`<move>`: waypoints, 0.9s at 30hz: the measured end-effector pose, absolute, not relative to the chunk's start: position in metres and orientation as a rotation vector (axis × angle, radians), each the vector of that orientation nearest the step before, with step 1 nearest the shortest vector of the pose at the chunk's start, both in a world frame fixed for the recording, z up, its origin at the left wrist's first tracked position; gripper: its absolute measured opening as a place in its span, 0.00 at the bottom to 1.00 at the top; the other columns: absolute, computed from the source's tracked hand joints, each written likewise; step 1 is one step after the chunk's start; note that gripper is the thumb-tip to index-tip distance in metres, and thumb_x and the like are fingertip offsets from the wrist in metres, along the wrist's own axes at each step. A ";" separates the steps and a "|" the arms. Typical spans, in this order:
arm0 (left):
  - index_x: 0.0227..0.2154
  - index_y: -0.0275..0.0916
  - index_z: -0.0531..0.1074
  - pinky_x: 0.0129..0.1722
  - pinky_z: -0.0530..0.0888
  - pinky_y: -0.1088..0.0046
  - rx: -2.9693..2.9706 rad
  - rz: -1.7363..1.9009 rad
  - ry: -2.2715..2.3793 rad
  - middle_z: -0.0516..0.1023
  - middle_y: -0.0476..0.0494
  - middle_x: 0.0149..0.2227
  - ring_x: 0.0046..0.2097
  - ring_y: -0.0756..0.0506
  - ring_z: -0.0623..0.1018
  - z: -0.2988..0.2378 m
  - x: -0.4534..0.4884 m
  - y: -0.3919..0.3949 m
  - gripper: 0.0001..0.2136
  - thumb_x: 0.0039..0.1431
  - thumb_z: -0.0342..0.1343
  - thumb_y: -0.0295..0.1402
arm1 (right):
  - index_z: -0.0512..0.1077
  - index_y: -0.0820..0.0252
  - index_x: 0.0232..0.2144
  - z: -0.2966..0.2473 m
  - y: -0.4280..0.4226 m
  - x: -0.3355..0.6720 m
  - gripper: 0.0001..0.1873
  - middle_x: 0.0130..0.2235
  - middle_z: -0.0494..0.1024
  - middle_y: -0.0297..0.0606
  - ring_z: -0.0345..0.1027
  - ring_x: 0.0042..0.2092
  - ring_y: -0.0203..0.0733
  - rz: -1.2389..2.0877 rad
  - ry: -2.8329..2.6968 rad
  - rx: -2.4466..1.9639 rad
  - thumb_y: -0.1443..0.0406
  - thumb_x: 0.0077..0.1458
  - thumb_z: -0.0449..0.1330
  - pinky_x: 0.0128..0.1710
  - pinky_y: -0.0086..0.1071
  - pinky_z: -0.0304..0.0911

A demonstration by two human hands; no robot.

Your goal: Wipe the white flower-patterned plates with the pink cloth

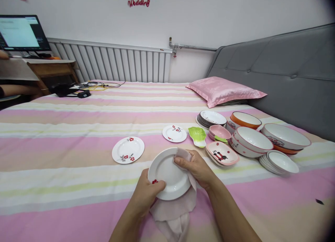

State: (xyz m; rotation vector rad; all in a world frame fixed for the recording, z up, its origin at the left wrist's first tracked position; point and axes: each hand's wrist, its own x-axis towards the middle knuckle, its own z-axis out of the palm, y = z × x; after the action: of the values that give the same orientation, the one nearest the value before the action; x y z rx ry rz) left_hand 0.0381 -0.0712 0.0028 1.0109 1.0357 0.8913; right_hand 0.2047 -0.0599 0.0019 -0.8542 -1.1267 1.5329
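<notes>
A white plate (167,174) with a small red flower print is held over the striped bed. My left hand (148,193) grips its near left rim, thumb on top. My right hand (195,167) presses a pale pink cloth (176,209) against the plate's right rim, fingers closed on the cloth. The cloth hangs down below the plate. Two more flowered white plates lie flat on the bed beyond: a larger one (128,149) to the left and a smaller one (174,133) further back.
To the right lie a green leaf dish (197,135), a pink square dish (222,153), stacked plates (211,118), small white saucers (279,161) and several bowls (252,139). A pink pillow (223,89), grey headboard, radiator, cables (83,90) and a monitor (22,32) stand behind.
</notes>
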 end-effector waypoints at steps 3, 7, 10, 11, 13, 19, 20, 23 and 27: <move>0.31 0.33 0.72 0.31 0.69 0.69 0.931 0.940 1.058 0.72 0.49 0.21 0.27 0.46 0.72 0.001 0.039 -0.071 0.14 0.34 0.57 0.25 | 0.73 0.63 0.38 0.004 -0.060 0.203 0.15 0.30 0.76 0.38 0.69 0.33 0.38 1.527 -1.093 -0.855 0.62 0.47 0.63 0.34 0.31 0.64; 0.32 0.33 0.70 0.32 0.70 0.68 0.823 1.031 1.116 0.75 0.45 0.26 0.30 0.44 0.74 -0.001 0.041 -0.071 0.16 0.32 0.59 0.25 | 0.73 0.64 0.37 0.009 -0.060 0.199 0.15 0.30 0.77 0.38 0.70 0.32 0.39 1.518 -1.038 -0.879 0.61 0.46 0.63 0.35 0.34 0.64; 0.30 0.31 0.72 0.30 0.70 0.70 0.810 1.055 1.075 0.76 0.43 0.26 0.30 0.44 0.74 0.001 0.044 -0.072 0.15 0.32 0.58 0.26 | 0.73 0.64 0.35 0.011 -0.059 0.194 0.15 0.29 0.77 0.37 0.70 0.31 0.39 1.486 -0.987 -0.903 0.60 0.45 0.64 0.34 0.33 0.64; 0.30 0.31 0.72 0.29 0.70 0.71 0.806 1.066 1.061 0.77 0.42 0.26 0.30 0.43 0.75 0.002 0.044 -0.072 0.15 0.33 0.58 0.26 | 0.73 0.64 0.34 0.011 -0.059 0.192 0.15 0.29 0.77 0.37 0.70 0.31 0.39 1.473 -0.972 -0.906 0.60 0.44 0.64 0.34 0.32 0.64; 0.31 0.30 0.73 0.29 0.71 0.71 0.793 1.103 1.042 0.77 0.41 0.27 0.31 0.42 0.75 0.003 0.045 -0.073 0.16 0.33 0.58 0.25 | 0.73 0.64 0.33 0.011 -0.060 0.189 0.15 0.29 0.77 0.37 0.69 0.31 0.39 1.454 -0.952 -0.891 0.59 0.44 0.65 0.33 0.31 0.64; 0.37 0.29 0.72 0.33 0.72 0.70 0.743 1.197 1.028 0.78 0.40 0.30 0.33 0.42 0.76 0.000 0.046 -0.072 0.21 0.33 0.59 0.25 | 0.73 0.64 0.34 0.008 -0.060 0.181 0.15 0.29 0.77 0.37 0.69 0.31 0.38 1.421 -0.896 -0.857 0.60 0.45 0.64 0.33 0.30 0.64; 0.39 0.29 0.71 0.32 0.72 0.70 0.732 1.206 1.028 0.78 0.40 0.30 0.33 0.42 0.76 -0.001 0.046 -0.071 0.22 0.33 0.59 0.25 | 0.73 0.64 0.34 0.007 -0.060 0.181 0.15 0.30 0.77 0.37 0.69 0.31 0.38 1.418 -0.888 -0.858 0.60 0.45 0.64 0.33 0.30 0.63; 0.43 0.29 0.69 0.32 0.72 0.70 0.704 1.220 1.028 0.78 0.41 0.29 0.33 0.42 0.76 0.000 0.047 -0.072 0.26 0.34 0.59 0.24 | 0.72 0.63 0.35 0.005 -0.058 0.179 0.15 0.31 0.77 0.38 0.69 0.32 0.38 1.410 -0.873 -0.862 0.60 0.46 0.64 0.34 0.31 0.63; 0.45 0.29 0.68 0.32 0.72 0.70 0.673 1.216 1.007 0.78 0.42 0.28 0.34 0.42 0.77 0.002 0.048 -0.073 0.27 0.35 0.60 0.24 | 0.73 0.62 0.35 0.004 -0.057 0.177 0.15 0.32 0.77 0.38 0.70 0.33 0.40 1.419 -0.866 -0.859 0.59 0.46 0.63 0.35 0.32 0.64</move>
State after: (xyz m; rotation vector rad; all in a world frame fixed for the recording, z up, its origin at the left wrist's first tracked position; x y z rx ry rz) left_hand 0.0478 -0.0730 0.0022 0.6731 1.0071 1.2158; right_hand 0.1774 -0.0574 0.0044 -0.8592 -0.8657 1.4190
